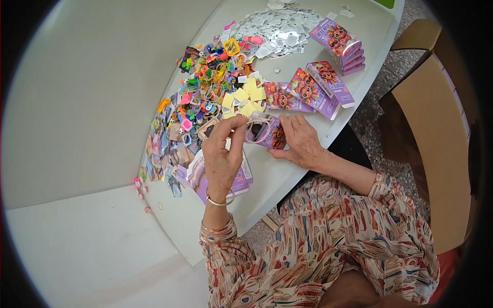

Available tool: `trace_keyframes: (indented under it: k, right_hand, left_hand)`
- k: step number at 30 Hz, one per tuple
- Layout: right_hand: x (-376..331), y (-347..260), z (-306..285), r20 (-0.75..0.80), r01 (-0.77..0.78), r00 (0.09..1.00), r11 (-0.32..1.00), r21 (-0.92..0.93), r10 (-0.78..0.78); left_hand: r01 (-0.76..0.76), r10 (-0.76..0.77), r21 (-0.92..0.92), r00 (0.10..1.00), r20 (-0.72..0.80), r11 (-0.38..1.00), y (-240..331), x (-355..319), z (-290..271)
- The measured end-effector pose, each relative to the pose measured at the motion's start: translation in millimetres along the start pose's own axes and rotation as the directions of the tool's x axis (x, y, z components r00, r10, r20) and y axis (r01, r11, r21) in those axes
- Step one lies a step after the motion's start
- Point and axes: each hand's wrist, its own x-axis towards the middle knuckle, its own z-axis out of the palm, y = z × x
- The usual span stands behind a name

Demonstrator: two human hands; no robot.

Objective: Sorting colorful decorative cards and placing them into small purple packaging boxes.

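My right hand (pixel 300 141) grips a small purple cardboard box (pixel 277 137) printed with colourful pictures, its thumb along the lower side. The box's open end faces left. At that opening my left hand (pixel 223 151) pinches a pale pink cord-like loop (pixel 263 122), and a dark item (pixel 256 129) shows inside the loop; I cannot tell how deep either sits in the box. Just beyond the box lies a scatter of pale yellow paper squares (pixel 240 95). Beneath my left hand are flat purple printed cartons (pixel 197 174), partly hidden by it.
A heap of small colourful trinkets (pixel 210 77) spreads over the table's left side, with picture cards (pixel 159 136) at its near end. Small white-grey packets (pixel 285 28) are piled at the back. Purple boxes lie loose (pixel 310 92) and stacked (pixel 339 43) at right. A cardboard carton (pixel 431 118) stands beyond the table edge.
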Motion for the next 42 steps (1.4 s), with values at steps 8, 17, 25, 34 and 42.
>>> trace_keyframes:
  k: [8,17,25,34,42]
  right_hand:
    - [-1,3,-2,-0.011,-0.006,1.0,1.0,0.0,0.006]
    - [-2,4,1,0.045,-0.047,0.998,0.998,0.042,0.046]
    - [5,2,-8,0.046,0.056,0.997,0.995,0.081,-0.059]
    - [15,6,-15,0.172,0.1,0.979,0.993,0.066,-0.11]
    - [10,10,-2,0.072,0.032,0.996,0.974,0.223,-0.049]
  left_hand:
    - [0.188,-0.256,-0.515,0.965,-0.065,0.837,3,15,-14]
    - [0.103,-0.116,-0.095,0.982,-0.148,0.99,-27,-16,-3]
    - [0.507,-0.523,-0.67,0.828,0.203,0.542,-27,-38,29]
    - [0.388,-0.425,-0.617,0.9,0.095,0.685,-10,-39,45]
    - [-0.095,0.102,0.051,0.982,-0.157,0.994,-15,-51,60]
